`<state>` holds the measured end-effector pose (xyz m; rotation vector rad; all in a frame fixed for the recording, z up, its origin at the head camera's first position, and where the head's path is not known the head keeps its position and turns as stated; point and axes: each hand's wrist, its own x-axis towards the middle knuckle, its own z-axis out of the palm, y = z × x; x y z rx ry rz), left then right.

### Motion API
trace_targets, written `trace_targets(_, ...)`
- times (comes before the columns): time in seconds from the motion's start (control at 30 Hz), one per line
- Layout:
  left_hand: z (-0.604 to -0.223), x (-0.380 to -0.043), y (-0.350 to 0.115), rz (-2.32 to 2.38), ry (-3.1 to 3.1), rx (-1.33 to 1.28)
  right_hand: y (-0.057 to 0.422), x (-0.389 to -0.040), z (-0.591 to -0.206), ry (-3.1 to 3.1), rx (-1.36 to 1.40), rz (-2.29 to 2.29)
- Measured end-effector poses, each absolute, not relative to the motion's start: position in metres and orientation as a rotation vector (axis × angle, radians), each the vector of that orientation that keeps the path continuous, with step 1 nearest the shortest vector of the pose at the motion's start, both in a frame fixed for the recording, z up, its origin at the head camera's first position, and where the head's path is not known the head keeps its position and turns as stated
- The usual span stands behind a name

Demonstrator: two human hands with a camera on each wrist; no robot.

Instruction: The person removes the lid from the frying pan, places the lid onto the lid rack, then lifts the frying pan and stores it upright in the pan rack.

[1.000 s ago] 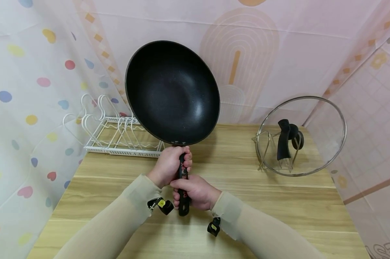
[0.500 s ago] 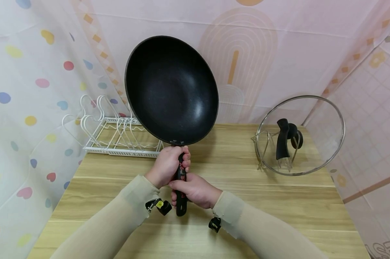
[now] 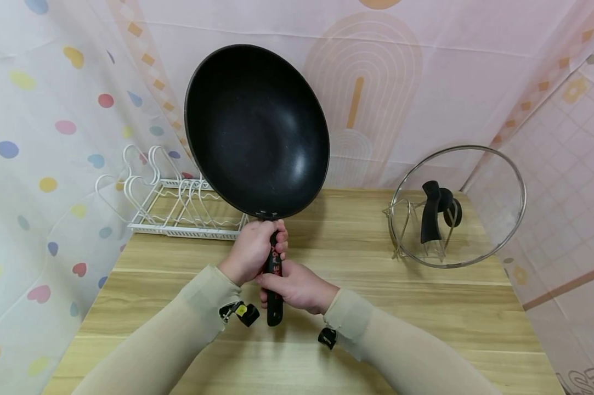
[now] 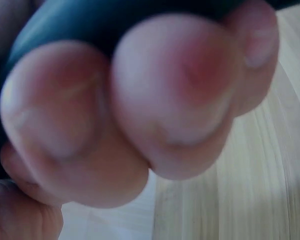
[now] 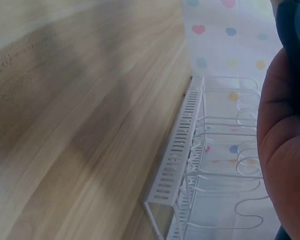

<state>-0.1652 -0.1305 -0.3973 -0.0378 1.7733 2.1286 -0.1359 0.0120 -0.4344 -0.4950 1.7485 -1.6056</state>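
Observation:
A black wok [image 3: 257,131] is held up off the table, tilted so its dark inside faces me. My left hand [image 3: 251,249] grips the black handle [image 3: 274,312] close to the pan, and in the left wrist view its curled fingers [image 4: 175,90] wrap the dark grip. Lower down, my right hand [image 3: 301,288] holds the same handle, its thumb laid across it. Red lettering runs along the handle, partly covered by the hands. In the right wrist view, only part of the right hand [image 5: 290,155] shows at the edge.
A white wire rack [image 3: 178,230] stands at the back left, partly behind the wok. At the right, a glass lid [image 3: 521,203] with a black handle leans upright in a metal stand [image 3: 400,236]. Patterned curtains [image 3: 450,71] hang round the wooden table [image 3: 400,318].
Both hands have raised the wok slightly and shifted it a little to the left. The grip on the handle stays the same. Rack and lid have not moved.

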Motion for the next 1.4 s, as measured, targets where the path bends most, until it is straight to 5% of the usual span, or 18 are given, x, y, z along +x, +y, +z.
trace_targets(1.4, -0.400, -0.166, -0.141, 2.051, 2.101, -0.108, 0.006, -0.128, -0.436, 2.217, -0.641, -1.434)
